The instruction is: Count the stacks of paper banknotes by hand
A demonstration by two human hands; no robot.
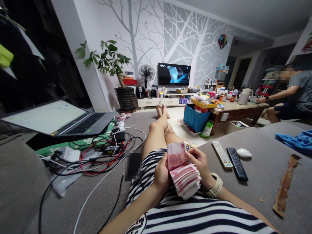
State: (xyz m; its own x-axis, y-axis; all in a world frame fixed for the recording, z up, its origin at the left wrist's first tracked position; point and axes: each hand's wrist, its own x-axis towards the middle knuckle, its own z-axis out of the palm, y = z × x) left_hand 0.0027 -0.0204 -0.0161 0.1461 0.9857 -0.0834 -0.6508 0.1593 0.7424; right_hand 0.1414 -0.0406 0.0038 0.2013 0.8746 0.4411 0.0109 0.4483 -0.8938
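A thick wad of red 100 banknotes [186,178] is held above my lap, folded over so that its loose ends fan toward me. My left hand [161,174] grips the wad along its left side, the thumb at the edge of the upright top note. With thumb and fingers pinched, my right hand [198,162] holds the right edge of that same note, marked 100. A pale-strapped watch [215,186] sits on my right wrist. Striped cloth [195,214] lies under both hands. The fingers beneath the wad are hidden.
On the sofa at right lie a white remote [222,155], a black remote [237,164] and a white mouse [244,153]. Tangled cables [107,149] and a laptop [85,123] are at left. A person [292,91] sits by the cluttered table [234,109].
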